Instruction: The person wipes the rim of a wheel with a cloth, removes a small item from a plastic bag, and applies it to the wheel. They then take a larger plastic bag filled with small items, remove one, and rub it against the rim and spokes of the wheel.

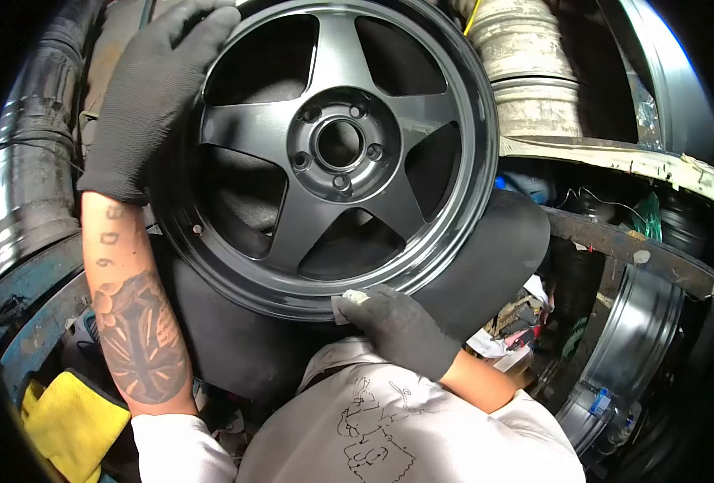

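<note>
A dark grey five-spoke wheel rim lies face up on a black padded surface in front of me. My left hand, in a black knit glove, holds the rim's outer edge at the upper left, fingers curled over the lip. Also gloved in black, my right hand is at the rim's near edge. Between its fingertips and the lip is a small folded grey-white piece that looks like sandpaper. The fingers' undersides are hidden.
Stacked silver wheel rims stand at the left, and dusty ones at the upper right. A metal rack with another rim is at the right. A yellow cloth hangs at the lower left.
</note>
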